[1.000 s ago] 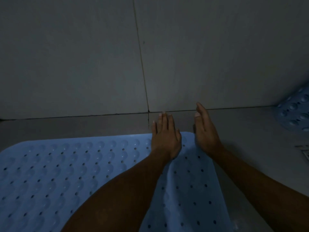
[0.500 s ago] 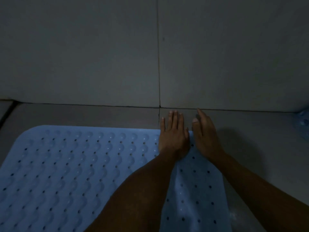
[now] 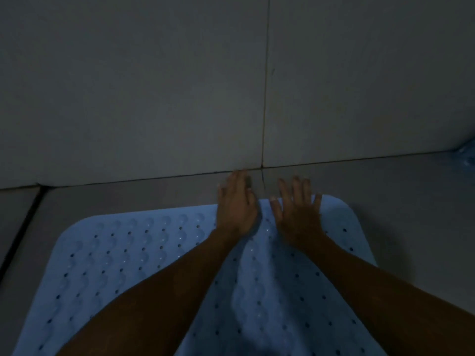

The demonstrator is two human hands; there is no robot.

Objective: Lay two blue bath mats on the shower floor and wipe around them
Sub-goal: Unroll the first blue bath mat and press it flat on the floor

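A light blue bath mat (image 3: pixel 133 255) with rows of bumps and small holes lies flat on the grey shower floor (image 3: pixel 411 201). Its far edge runs close to the wall. My left hand (image 3: pixel 236 206) lies palm down on that far edge, its straight fingers reaching past the mat onto the floor tile. Beside it, my right hand (image 3: pixel 298 214) presses flat on the mat with its fingers spread. A small bit of the second blue mat (image 3: pixel 467 156) shows at the right edge of the view.
A grey tiled wall (image 3: pixel 154 86) rises just behind the mat, with a vertical grout line (image 3: pixel 266 98) above my hands. A dark floor joint (image 3: pixel 23 227) runs along the left. The scene is dim.
The view has swung left, so the mat's right corner now shows. My right hand turned from its edge to lie flat on the mat with fingers spread. My left hand reached further toward the wall.
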